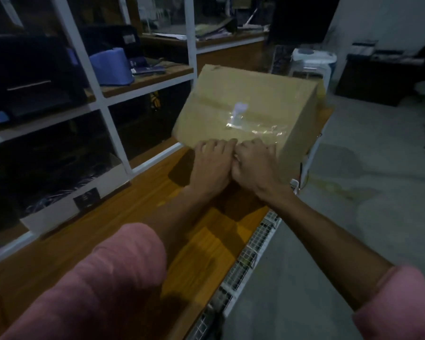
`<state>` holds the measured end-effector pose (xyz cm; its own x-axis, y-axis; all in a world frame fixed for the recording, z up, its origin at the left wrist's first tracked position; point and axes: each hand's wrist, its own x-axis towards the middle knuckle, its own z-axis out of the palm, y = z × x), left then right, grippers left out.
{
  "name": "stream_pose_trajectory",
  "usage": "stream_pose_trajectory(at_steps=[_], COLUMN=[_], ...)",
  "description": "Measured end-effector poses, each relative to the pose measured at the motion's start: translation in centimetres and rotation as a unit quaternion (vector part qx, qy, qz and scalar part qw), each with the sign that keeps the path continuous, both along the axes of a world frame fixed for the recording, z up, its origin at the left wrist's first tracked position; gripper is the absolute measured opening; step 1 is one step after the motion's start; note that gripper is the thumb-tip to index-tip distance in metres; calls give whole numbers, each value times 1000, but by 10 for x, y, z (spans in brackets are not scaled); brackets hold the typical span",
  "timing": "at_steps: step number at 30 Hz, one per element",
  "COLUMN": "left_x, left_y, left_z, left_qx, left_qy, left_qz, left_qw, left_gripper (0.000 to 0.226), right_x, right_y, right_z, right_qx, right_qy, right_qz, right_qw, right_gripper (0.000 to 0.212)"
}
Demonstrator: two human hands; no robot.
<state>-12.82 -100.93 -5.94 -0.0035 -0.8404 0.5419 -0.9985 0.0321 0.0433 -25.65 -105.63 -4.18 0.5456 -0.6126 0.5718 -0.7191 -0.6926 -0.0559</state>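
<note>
A brown cardboard box (250, 104) stands on the wooden table (123, 217), its top seam covered with clear shiny tape (253, 128). My left hand (212, 165) and my right hand (253, 165) lie side by side at the box's near top edge, fingers curled over the edge onto the top. The fingertips touch the near end of the tape. Whether either hand pinches the tape is hidden by the knuckles. Pink sleeves cover both upper arms.
White-framed shelves (108, 101) on the left hold dark bags, a blue object (112, 67) and a white box of cables (66, 200). A wire tray (245, 263) runs along the table's right edge. Beyond is grey floor, a white container (312, 62) and dark furniture.
</note>
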Motion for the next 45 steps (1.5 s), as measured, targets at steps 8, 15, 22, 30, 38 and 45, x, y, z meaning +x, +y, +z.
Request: stream_pose_trajectory(at_steps=[8,15,22,30,38,45], left_x=[55,68,77,52,31,41], left_y=[74,113,171,271,335,347], left_z=[17,0,-9,-45,-17,41], left_qx=[48,225,200,173,6,-69], left_qy=[27,-42,-49,85,165,167], left_qz=[22,18,45,130,229,305], left_qw=[998,973,977,973,959,935], left_gripper=[68,65,70,66,60,47], right_x=[18,24,37,25,-32,-38], right_y=[42,89,149,225,279,274], right_z=[35,-12,-14,-38,-74,-16], right_qx=[-10,213,101,9,151,136], right_qy=[-21,150,141,187,56,-166], right_qz=[-110,-76,-52,66,163,148], right_qw=[994,963,984,980,973,965], right_gripper=[54,56,65,58,47,35])
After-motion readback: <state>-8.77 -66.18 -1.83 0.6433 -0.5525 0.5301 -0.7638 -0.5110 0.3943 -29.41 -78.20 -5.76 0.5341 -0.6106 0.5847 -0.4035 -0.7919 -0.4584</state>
